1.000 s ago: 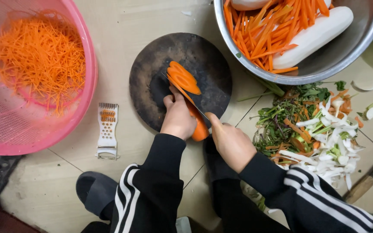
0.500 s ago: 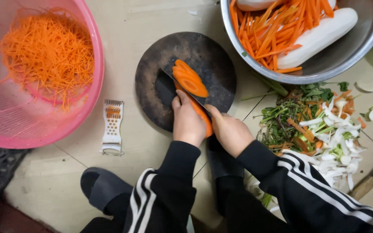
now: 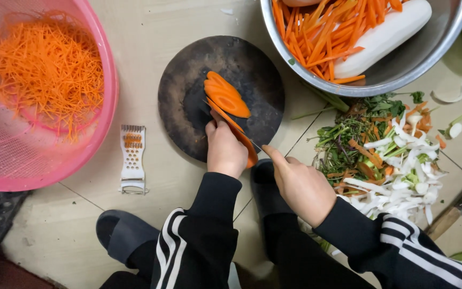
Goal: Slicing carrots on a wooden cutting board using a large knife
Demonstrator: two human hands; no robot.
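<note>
Carrot (image 3: 240, 140) on round dark board (image 3: 263, 69), partly sliced: left hand (image 3: 224, 150) pins remainder, right hand (image 3: 301, 186) closed on knife (image 3: 225, 118), slices (image 3: 225, 96) fanned beside blade; shreds fill pink basket (image 3: 110, 91), sticks in steel bowl (image 3: 402, 75).

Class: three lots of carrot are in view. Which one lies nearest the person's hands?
The flat oval carrot slices on the round dark board, just beyond the left hand; the other carrot sits in bowls.
</note>
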